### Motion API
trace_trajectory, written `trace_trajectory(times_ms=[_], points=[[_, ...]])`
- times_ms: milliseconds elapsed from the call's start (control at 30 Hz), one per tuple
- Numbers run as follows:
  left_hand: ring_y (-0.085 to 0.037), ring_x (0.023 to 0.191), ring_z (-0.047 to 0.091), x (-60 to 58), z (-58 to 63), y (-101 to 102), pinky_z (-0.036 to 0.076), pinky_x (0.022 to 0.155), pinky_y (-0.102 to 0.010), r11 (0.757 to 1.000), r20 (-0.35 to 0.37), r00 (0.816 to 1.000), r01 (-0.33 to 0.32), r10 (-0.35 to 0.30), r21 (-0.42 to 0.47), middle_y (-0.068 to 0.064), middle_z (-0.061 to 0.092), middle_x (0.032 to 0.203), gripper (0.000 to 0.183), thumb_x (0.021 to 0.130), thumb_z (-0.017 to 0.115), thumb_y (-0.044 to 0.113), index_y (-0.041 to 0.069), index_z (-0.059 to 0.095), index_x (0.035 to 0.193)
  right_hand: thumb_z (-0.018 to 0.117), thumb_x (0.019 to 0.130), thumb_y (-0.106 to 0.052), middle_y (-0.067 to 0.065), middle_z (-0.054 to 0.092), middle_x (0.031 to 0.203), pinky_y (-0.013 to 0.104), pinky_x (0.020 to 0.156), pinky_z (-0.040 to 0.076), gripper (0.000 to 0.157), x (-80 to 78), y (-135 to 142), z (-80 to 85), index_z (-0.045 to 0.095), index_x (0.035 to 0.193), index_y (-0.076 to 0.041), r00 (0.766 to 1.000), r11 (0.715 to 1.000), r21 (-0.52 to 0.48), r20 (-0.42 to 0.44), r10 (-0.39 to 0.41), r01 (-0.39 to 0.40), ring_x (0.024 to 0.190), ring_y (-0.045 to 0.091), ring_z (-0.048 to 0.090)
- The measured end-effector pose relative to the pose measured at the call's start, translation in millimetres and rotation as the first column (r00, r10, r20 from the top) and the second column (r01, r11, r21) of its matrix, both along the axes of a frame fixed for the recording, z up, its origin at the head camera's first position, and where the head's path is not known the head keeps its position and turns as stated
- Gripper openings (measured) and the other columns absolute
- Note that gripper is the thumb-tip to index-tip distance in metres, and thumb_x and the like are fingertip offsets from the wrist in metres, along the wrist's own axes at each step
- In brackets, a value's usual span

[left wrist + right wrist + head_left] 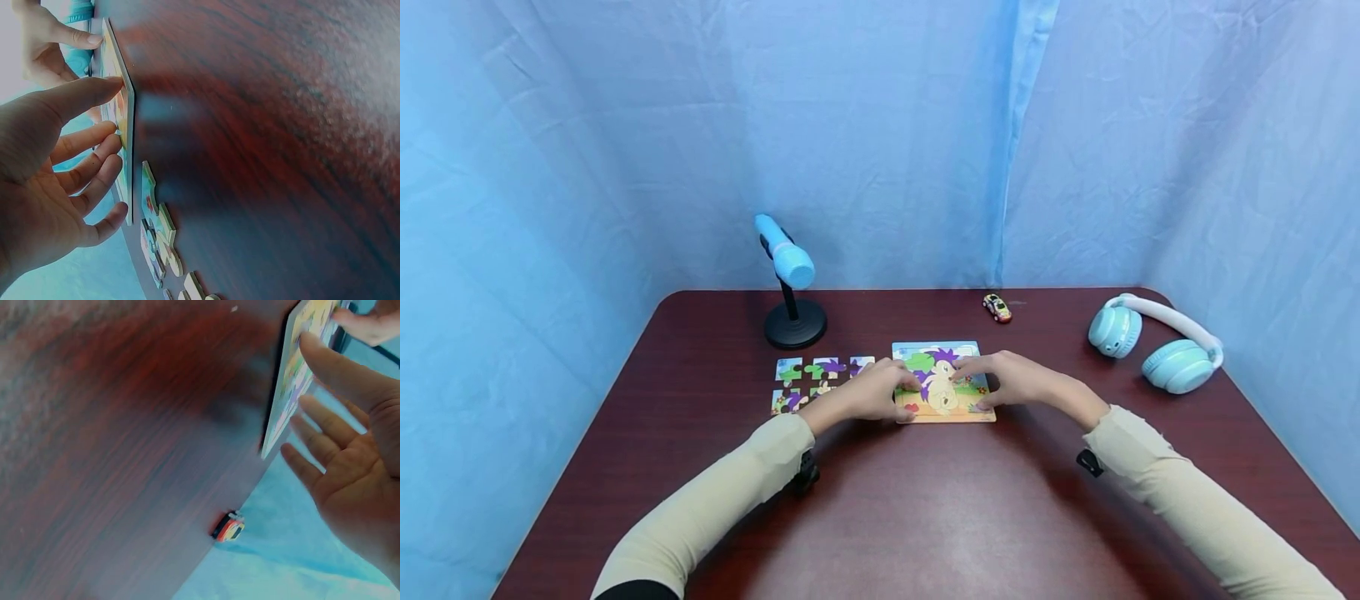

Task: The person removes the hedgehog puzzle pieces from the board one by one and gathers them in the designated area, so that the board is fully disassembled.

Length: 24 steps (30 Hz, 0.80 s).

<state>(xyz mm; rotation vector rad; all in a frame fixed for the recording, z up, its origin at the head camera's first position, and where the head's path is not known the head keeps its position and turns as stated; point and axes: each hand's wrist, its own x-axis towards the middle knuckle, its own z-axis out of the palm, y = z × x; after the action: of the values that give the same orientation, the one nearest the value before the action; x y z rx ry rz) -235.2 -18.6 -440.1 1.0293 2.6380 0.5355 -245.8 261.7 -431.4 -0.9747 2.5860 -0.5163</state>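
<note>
A picture puzzle board [943, 398] with a purple-haired cartoon pony lies flat on the dark table between the hands. My left hand [874, 392] is at its left side; in the left wrist view the thumb [94, 94] and loosely bent fingers reach the board's face near its edge. My right hand [1017, 380] reaches over the right side, thumb and fingers spread, fingertips at the picture in the right wrist view. Neither hand grips anything. Left of the board lie several loose puzzle pieces [789, 369], partly hidden behind the left hand and forearm.
A blue microphone [793, 265] on a black round stand [796, 325] is at the back left. Toward the back edge sits a small toy car [997, 307]. Teal and white headphones [1177, 366] rest at the right. Blue curtains [880, 150] enclose the table [895, 517].
</note>
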Motion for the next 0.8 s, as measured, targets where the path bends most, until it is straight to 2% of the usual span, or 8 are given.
trace_trajectory(times_ms=[100,167,233,300,433,800], points=[[-0.023,0.120,0.056,-1.0,-0.6,0,0.044,0.102,-0.043,1.000,-0.004,1.000,0.003,-0.003,-0.003,-0.005,0.068,0.127,0.043,0.088,0.080,0.033,0.013,0.073,0.126,0.076,0.089,-0.004,0.011,0.057,0.149,0.046,0.101,0.052,0.046,2.6,-6,0.4,0.069,0.133,-0.015,0.997,0.997,-0.023,0.014,0.074,-0.074,0.137,0.032,0.054],[-0.023,0.121,0.056,-1.3,-0.5,1,0.044,0.103,-0.043,1.000,0.003,1.000,0.001,-0.001,-0.007,-0.005,0.067,0.127,0.044,0.088,0.079,0.033,0.013,0.072,0.127,0.073,0.089,0.001,0.012,0.058,0.148,0.036,0.089,0.053,0.044,3.7,-8,0.5,0.071,0.130,-0.015,0.994,0.994,-0.031,0.019,0.105,-0.105,0.134,0.031,0.057],[-0.022,0.122,0.056,-1.6,-0.5,2,0.045,0.104,-0.043,1.000,0.010,1.000,-0.001,0.001,-0.010,-0.005,0.067,0.128,0.044,0.089,0.079,0.033,0.013,0.072,0.128,0.072,0.089,0.004,0.012,0.058,0.147,0.029,0.078,0.050,0.044,4.1,-9,0.4,0.073,0.128,-0.015,0.993,0.993,-0.037,0.029,0.113,-0.112,0.131,0.031,0.060],[-0.022,0.122,0.057,-1.7,-0.1,2,0.045,0.105,-0.042,1.000,0.017,1.000,-0.002,0.002,-0.008,-0.005,0.067,0.128,0.044,0.089,0.079,0.033,0.013,0.072,0.128,0.071,0.089,0.005,0.012,0.058,0.147,0.025,0.074,0.046,0.044,3.9,-10,0.2,0.073,0.128,-0.015,0.994,0.994,-0.039,0.035,0.107,-0.106,0.131,0.030,0.060],[-0.022,0.123,0.057,-2.1,0.4,3,0.046,0.107,-0.040,1.000,0.029,1.000,-0.005,0.005,0.008,-0.005,0.069,0.126,0.044,0.089,0.079,0.030,0.010,0.072,0.127,0.072,0.087,0.006,0.012,0.059,0.147,0.026,0.075,0.046,0.045,2.5,-9,-0.7,0.073,0.128,-0.015,0.994,0.994,-0.048,0.048,0.096,-0.094,0.136,0.033,0.056],[-0.019,0.107,0.058,0.4,1.6,4,0.049,0.097,-0.035,0.998,0.067,0.997,-0.037,0.034,0.043,-0.008,0.068,0.114,0.052,0.085,0.083,0.027,0.005,0.068,0.130,0.072,0.086,0.009,0.012,0.057,0.148,0.022,0.069,0.046,0.047,2.3,-13,0.3,0.074,0.126,-0.015,0.993,0.997,-0.048,0.100,0.067,-0.062,0.138,0.034,0.052]])
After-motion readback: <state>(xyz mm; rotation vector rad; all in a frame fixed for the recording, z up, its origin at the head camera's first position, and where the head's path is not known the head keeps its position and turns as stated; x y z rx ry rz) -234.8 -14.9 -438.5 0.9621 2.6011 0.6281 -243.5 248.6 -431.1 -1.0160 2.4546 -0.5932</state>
